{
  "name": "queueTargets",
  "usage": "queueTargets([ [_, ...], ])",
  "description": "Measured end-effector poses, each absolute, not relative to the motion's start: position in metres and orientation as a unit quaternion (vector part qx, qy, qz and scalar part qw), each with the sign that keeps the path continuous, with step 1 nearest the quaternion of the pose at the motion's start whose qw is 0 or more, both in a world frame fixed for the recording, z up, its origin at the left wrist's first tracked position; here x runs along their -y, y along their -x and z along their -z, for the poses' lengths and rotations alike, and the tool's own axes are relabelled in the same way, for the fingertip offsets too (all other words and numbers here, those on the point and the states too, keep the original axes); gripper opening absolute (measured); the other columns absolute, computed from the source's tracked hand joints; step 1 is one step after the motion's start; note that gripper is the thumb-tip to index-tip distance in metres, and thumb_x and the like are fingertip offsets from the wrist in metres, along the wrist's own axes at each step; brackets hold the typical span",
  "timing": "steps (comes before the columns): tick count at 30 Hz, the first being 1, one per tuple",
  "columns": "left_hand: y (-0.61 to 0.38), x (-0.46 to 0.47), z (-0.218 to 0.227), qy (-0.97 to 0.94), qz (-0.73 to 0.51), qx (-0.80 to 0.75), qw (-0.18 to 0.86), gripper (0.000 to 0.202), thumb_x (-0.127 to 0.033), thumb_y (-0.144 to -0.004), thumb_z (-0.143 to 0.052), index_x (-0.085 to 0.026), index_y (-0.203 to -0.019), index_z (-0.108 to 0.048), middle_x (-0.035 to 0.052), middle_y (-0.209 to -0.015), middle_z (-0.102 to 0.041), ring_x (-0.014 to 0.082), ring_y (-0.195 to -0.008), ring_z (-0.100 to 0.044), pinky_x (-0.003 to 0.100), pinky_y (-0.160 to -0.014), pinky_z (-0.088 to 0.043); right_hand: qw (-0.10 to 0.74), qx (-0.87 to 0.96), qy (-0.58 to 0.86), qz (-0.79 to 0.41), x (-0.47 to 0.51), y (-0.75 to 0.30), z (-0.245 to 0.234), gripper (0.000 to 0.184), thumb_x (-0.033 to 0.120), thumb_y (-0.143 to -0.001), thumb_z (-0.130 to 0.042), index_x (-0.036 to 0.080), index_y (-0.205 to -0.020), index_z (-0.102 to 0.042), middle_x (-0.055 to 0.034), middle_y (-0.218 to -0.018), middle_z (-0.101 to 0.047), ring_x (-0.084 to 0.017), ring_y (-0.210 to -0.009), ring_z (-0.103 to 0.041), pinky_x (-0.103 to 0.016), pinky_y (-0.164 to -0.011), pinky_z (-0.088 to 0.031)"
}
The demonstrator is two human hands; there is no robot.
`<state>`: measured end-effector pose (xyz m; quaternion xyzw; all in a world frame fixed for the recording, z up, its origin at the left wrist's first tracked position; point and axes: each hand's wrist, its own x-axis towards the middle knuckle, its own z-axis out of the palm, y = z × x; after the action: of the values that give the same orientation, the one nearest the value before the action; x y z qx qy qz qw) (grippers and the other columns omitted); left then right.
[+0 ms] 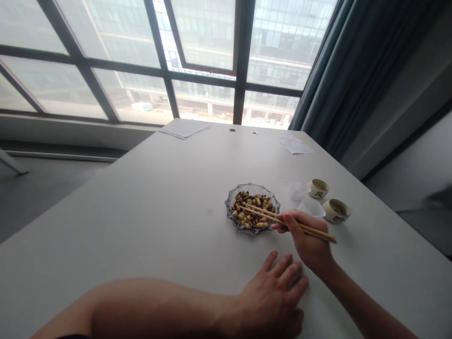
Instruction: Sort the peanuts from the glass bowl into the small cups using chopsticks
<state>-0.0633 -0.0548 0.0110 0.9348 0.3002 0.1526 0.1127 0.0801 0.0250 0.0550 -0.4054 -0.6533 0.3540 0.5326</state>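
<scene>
- A nut could slip off the tips, I'd guess, because the nuts look rounded and the chopsticks are thin; whether they pinch one I can't tell
- The glass dish might slide if the sticks push hard, as no hand steadies it
- The left hand rests on the table, fingers a little spread, holding nothing I can see
- The right hand closes narrowly around the chopsticks; a careless swing could knock the plastic tub or the cup near it
- From that grip, the nuts lie ahead and leftward, inside the dish, the tips among them
</scene>
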Motion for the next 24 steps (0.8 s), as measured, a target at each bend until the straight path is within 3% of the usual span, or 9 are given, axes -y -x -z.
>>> queueTargets([
  [11, 0.062, 0.056, -0.015, -0.938, -0.14, -0.304, 0.09, 0.051, -0.044, -0.107, -0.053, -0.013, -0.148, -0.048, 0.0148, -0.151, -0.05, 0.033, -0.142, -0.04, 0.05, -0.124, -0.02, 0.51, 0.64, 0.405, -0.409, -0.038, -0.059, -0.041, 0.029, 0.045, -0.099, -0.067, 0.018, -0.093, -0.078, -0.007, -0.082, -0.08, -0.024, -0.073, -0.079, -0.033, -0.067, -0.065],
  [24, 0.063, 0.053, -0.017, -0.939, -0.15, -0.292, 0.102, 0.046, -0.04, -0.107, -0.053, -0.012, -0.143, -0.052, 0.0139, -0.143, -0.055, 0.0328, -0.137, -0.044, 0.048, -0.122, -0.022, 0.478, 0.693, 0.397, -0.366, -0.037, -0.047, -0.054, 0.035, 0.045, -0.102, -0.061, 0.019, -0.091, -0.081, -0.0079, -0.09, -0.081, -0.021, -0.074, -0.076, -0.033, -0.072, -0.064],
])
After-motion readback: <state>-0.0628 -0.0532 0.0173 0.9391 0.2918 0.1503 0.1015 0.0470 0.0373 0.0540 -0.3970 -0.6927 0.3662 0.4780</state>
